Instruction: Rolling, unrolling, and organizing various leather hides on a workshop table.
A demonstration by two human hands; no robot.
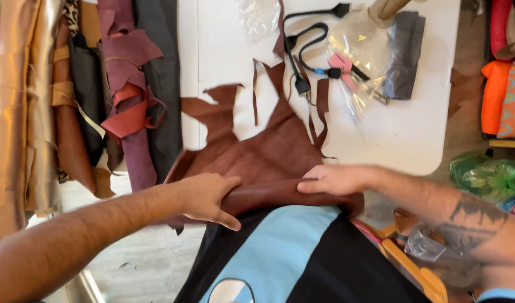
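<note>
A ragged-edged piece of brown leather lies on the white table, its near edge folded over at the table's front. My left hand grips that fold from the left, thumb under and fingers on top. On the right end of the same fold, my right hand presses down flat, fingers together. Below both hands is my black and light-blue shirt.
Rolls of gold, brown, black, purple and red leather hang at the left. Black-handled tools, clear plastic bags and a grey folded piece lie at the table's far side. A green bag and orange fabric sit at the right.
</note>
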